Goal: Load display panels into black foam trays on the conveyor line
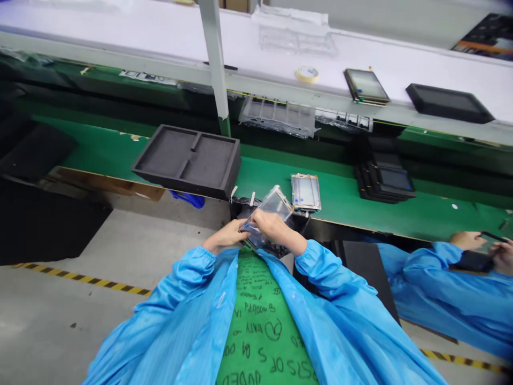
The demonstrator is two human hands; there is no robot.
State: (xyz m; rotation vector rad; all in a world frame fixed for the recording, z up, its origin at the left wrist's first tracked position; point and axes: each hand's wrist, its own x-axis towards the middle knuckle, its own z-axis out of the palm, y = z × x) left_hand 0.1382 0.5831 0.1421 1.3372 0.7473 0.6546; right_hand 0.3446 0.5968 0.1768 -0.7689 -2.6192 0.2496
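Note:
A flat display panel (279,199) with a clear face and silvery edge is held tilted in front of my body. My left hand (229,235) grips its near left edge, fingers closed around it. Over the panel's face lies my right hand (274,225), its fingers curled in a pinch; what is between the fingertips is hidden. Just beyond, a small stack of similar display panels (305,192) rests on the green bench. Under my hands hangs a black plastic bag (276,248), partly covered by them.
A black foam tray (188,158) with compartments sits on the green bench (340,214), left. Stacked black frames (385,179) stand right. The upper white shelf (160,32) bears a tape roll (307,74), panels (366,85) and a black frame (449,101). A co-worker's blue sleeve (428,267) is right.

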